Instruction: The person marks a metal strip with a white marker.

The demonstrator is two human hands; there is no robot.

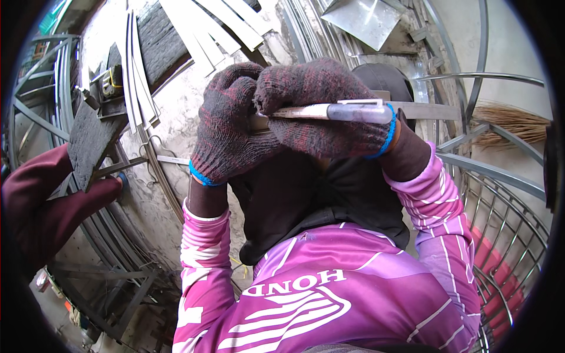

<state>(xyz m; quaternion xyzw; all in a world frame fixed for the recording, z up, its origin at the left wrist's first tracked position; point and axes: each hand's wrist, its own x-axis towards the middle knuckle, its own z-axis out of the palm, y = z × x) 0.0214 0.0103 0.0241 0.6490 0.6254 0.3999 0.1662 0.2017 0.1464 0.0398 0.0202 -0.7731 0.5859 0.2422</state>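
Note:
My right hand [329, 88], in a dark knitted work glove with a blue cuff, is closed around a pen [359, 113]. The pen's white clip and clear end lie toward my wrist, and its tip points left. My left hand [232, 126], gloved the same way, presses against the right one with its fingers curled in. A pale sliver shows between the two gloves, and a flat grey metal bar [426, 110] sticks out on the right behind my right wrist. My left fingers seem wrapped on this bar, though most of the grip is hidden.
White metal strips [138, 70] and a dark slab [156, 44] lie ahead. A tape measure [110, 82] is at the left, near another person's maroon-clad leg [35, 182]. A wire basket [506, 235], bent metal frames and a straw broom [509, 123] stand to the right.

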